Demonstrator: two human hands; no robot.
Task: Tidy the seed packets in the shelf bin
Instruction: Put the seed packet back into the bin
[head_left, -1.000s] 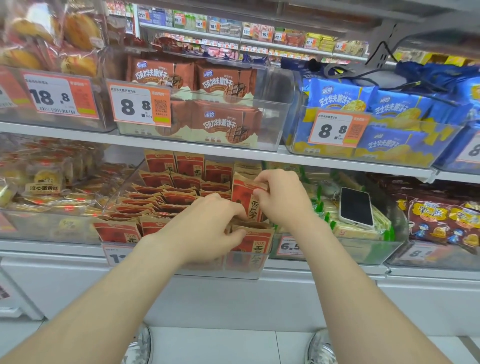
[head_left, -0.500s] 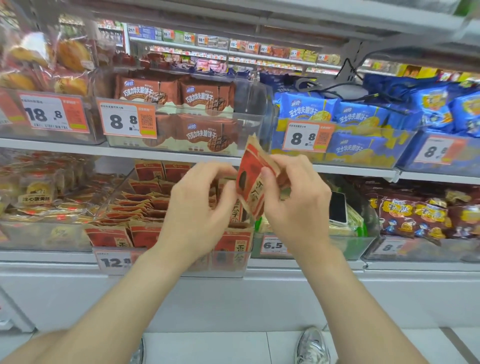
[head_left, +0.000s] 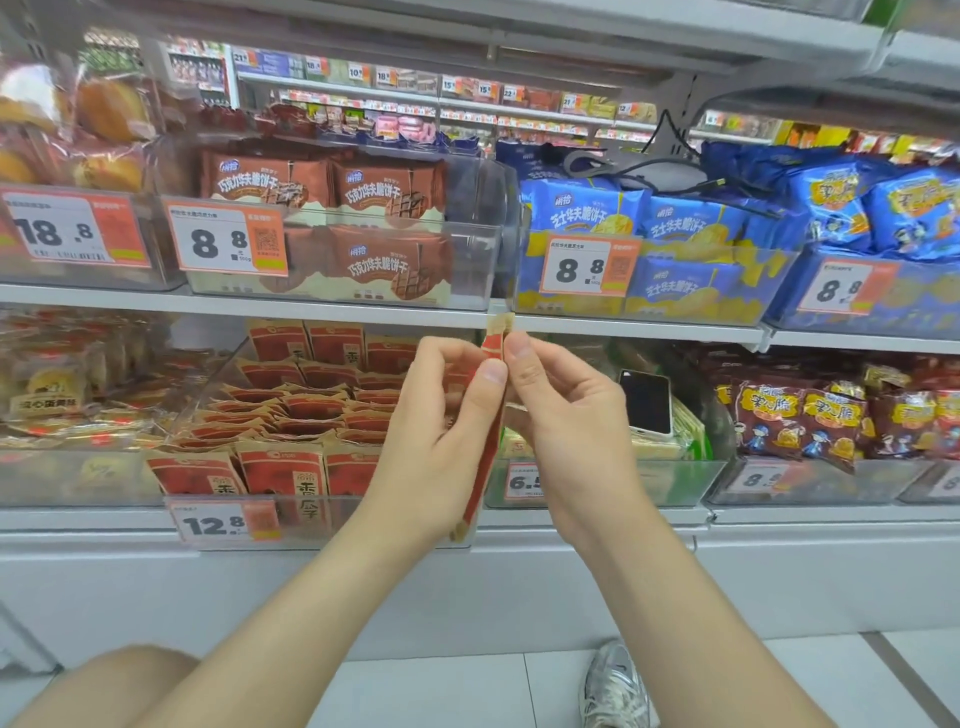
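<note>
A clear shelf bin (head_left: 311, 512) on the lower shelf holds several red and tan seed packets (head_left: 306, 410), some upright at the front, others lying in rows behind. In front of the bin, one red and tan seed packet (head_left: 485, 452) is held edge-on towards me between both hands. My left hand (head_left: 441, 431) pinches it with thumb and fingers on the left side. My right hand (head_left: 566, 415) pinches its right side near the top. The packet's tan top edge reaches up to the shelf lip.
A white phone (head_left: 647, 402) lies on green packets in the bin to the right. Brown biscuit packs (head_left: 363, 228) and blue biscuit packs (head_left: 670, 244) fill bins on the shelf above. Price tags line the bin fronts. My shoe (head_left: 615, 686) stands on the white floor.
Both hands lifted one packet out of the bin's right side and turned it from face-on to edge-on, raising it in front of the shelf. The camera view shifted slightly.
</note>
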